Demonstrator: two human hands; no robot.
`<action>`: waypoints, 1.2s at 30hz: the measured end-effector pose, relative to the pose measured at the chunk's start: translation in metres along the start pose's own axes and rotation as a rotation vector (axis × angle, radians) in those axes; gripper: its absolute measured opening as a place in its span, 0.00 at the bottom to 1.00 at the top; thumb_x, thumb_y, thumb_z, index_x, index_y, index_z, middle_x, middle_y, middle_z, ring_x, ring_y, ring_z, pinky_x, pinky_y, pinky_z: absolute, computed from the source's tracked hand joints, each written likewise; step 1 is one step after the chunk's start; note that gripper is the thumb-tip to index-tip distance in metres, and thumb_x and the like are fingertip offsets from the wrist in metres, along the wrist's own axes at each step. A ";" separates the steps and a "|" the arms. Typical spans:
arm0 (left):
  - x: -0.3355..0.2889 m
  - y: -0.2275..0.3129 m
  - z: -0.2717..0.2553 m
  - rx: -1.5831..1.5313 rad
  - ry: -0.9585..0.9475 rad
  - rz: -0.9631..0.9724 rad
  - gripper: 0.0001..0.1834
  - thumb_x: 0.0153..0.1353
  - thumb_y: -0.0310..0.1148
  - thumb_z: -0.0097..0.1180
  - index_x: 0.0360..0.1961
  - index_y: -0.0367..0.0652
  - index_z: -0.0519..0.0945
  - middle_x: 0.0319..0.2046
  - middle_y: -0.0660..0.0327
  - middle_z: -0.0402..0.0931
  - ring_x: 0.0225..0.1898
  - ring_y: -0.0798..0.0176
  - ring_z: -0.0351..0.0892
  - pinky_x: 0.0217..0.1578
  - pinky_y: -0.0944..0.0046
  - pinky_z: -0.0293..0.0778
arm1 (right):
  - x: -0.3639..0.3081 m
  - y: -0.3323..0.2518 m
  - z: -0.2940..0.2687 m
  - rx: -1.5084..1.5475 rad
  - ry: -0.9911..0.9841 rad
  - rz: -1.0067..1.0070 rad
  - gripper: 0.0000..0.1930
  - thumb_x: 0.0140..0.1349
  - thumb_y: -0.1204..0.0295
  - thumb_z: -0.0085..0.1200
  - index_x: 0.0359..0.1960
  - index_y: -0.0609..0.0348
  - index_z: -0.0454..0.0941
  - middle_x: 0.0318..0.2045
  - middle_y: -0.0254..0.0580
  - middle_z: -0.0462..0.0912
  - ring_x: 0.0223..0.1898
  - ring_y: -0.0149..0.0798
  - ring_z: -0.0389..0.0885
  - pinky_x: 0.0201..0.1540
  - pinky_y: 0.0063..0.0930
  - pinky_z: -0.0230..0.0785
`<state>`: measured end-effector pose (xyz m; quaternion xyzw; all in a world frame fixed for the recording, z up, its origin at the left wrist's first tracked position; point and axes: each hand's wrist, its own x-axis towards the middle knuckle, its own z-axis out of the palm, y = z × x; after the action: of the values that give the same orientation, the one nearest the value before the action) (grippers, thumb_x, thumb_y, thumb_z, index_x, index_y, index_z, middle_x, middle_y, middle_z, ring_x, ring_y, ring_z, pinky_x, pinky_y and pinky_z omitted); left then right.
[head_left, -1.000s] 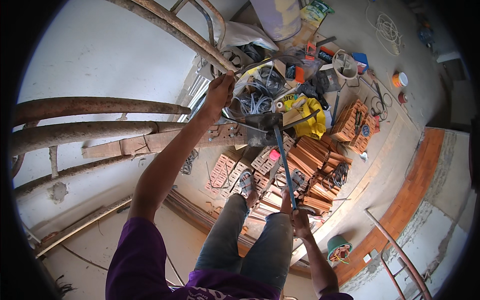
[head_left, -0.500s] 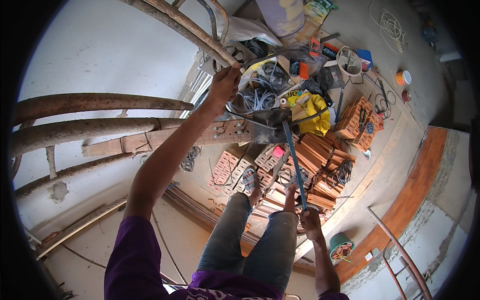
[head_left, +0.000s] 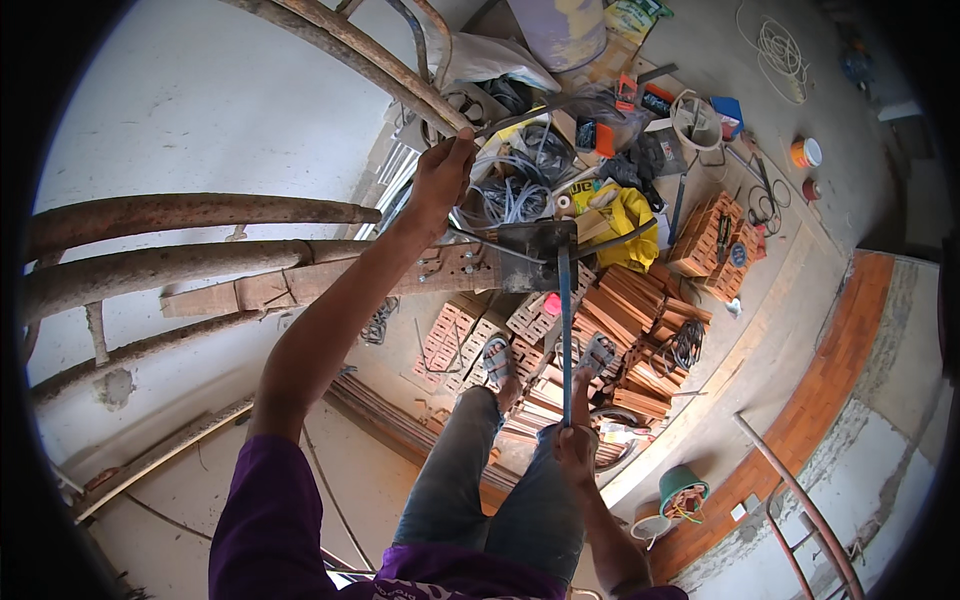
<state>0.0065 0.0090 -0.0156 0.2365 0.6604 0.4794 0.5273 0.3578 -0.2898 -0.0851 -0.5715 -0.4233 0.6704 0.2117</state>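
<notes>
Head view: looking down past the person's arms, I see both fists busy around one dark metal plate [head_left: 525, 240], fixed at the end of a wooden plank [head_left: 340, 280].
Blue bar: its lower end [head_left: 567, 400] has just swung inward, so it now runs almost straight from the right hand [head_left: 575, 450] up to the plate.
Right grip: fingers wrapped tight around that end, over the right trouser leg [head_left: 555, 490], closer to the body than half a second ago.
Left grip: the left hand [head_left: 445, 175] barely shifts; its fist is curled, apparently around the dark rod [head_left: 535, 112] sticking out to its right. A rusty pipe [head_left: 412, 88] ends just beside those knuckles; I can't tell whether they touch.
Curved rod: this length [head_left: 620, 240] sits beyond the right grip, reaching rightward from the plate over a yellow bag [head_left: 630, 205]. Whether it joins the held rod, I can't tell.
Bricks: stacked [head_left: 440, 345] ahead of the right grip, around the sandals [head_left: 497, 360].
Meaning: one hand steadying, the other levering, I'd judge; the pull looks underway, its effect unclear.
</notes>
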 end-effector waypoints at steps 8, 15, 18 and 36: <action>-0.005 -0.001 -0.001 -0.086 -0.049 -0.041 0.21 0.69 0.52 0.50 0.22 0.54 0.68 0.14 0.78 0.53 0.14 0.80 0.47 0.14 0.73 0.45 | -0.007 -0.011 0.008 0.059 -0.082 0.034 0.31 0.71 0.46 0.38 0.16 0.59 0.67 0.11 0.32 0.64 0.16 0.28 0.64 0.20 0.27 0.52; -0.008 -0.005 -0.003 -0.132 -0.050 -0.022 0.22 0.71 0.50 0.49 0.21 0.53 0.68 0.13 0.77 0.53 0.13 0.79 0.46 0.15 0.72 0.45 | -0.018 0.007 0.099 0.483 0.021 0.062 0.26 0.72 0.47 0.39 0.25 0.58 0.66 0.16 0.27 0.63 0.17 0.22 0.58 0.20 0.22 0.49; -0.004 0.002 -0.004 -0.110 -0.077 0.007 0.21 0.71 0.50 0.49 0.21 0.53 0.68 0.13 0.77 0.53 0.13 0.78 0.46 0.14 0.72 0.45 | -0.005 0.011 0.101 0.407 0.063 -0.014 0.26 0.72 0.48 0.40 0.24 0.58 0.66 0.16 0.28 0.64 0.18 0.22 0.59 0.20 0.21 0.48; 0.000 -0.004 -0.019 -0.268 -0.095 -0.198 0.20 0.70 0.47 0.49 0.21 0.52 0.66 0.13 0.74 0.52 0.12 0.76 0.47 0.13 0.70 0.43 | 0.009 -0.028 -0.068 0.023 -0.175 0.019 0.28 0.70 0.43 0.39 0.23 0.54 0.64 0.14 0.23 0.59 0.14 0.20 0.53 0.18 0.20 0.43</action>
<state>-0.0104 0.0000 -0.0193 0.1205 0.5852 0.4972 0.6291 0.4143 -0.2458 -0.0668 -0.5124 -0.4269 0.7245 0.1738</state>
